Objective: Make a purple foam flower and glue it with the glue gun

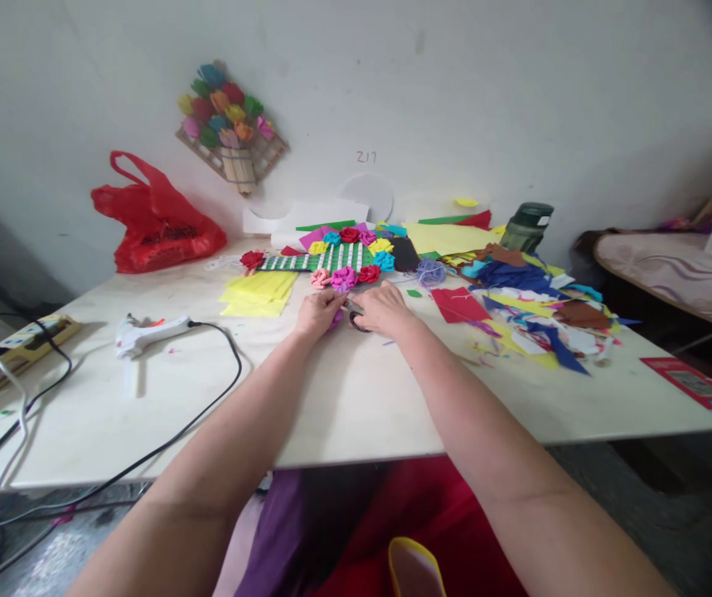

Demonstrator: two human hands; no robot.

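The left hand (318,315), fingers bent and thumb pressed in, pinches a small piece of bright purple paper (335,320) above the white tabletop (356,398). The paper sits at the hand's 3 o'clock, just beside the right hand (388,308). That hand is curled around a pair of small metal scissors with black loop handles (353,318), at its 9 o'clock; the blades are near the purple paper, but whether they touch it I cannot tell.

At 12 o'clock from both hands lies a green guitar-shaped panel with white strips (334,260), edged with multicoloured paper roses. The magenta rose (344,279) is nearest the fingers. From the left hand, thin yellow paper sheets (258,293) lie towards 10 o'clock, and a white corded glue gun (155,335) at 9. From the right hand, a ball of lilac yarn (431,272) is at 2 o'clock, a flat red paper piece (458,305) at 3, and a heap of mixed paper scraps (533,303) farther along 3.
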